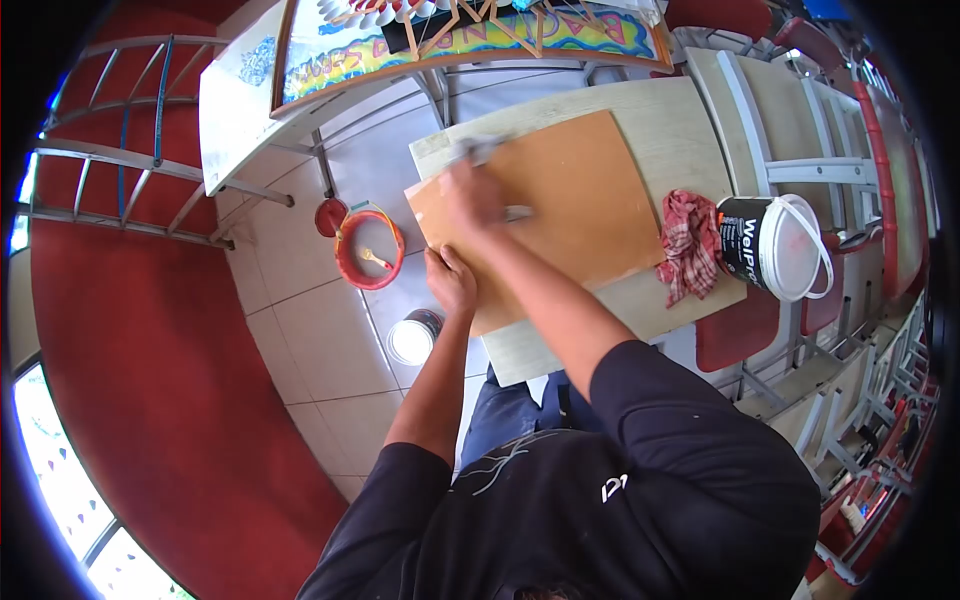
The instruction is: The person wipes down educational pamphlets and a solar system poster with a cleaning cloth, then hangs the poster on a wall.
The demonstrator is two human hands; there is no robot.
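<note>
A flat orange-brown board [570, 200] lies at a slant on a pale wooden table [680, 130]. My left hand [452, 282] grips the board's near left edge, with the thumb on top. Over the board's left part, my right hand [474, 200] is blurred by motion. Its fingers are closed round a greyish flat thing [480, 152], which shows on both sides of the hand and is too smeared to name. A few pale spots mark the board by its left edge.
A red-checked cloth [688, 245] and a black-and-white bucket [765, 245] stand at the table's right. On the tiled floor are a red-rimmed bucket [345, 262] with a brush [374, 258] and an open paint can [412, 340]. Metal-framed chairs [830, 170] crowd the right.
</note>
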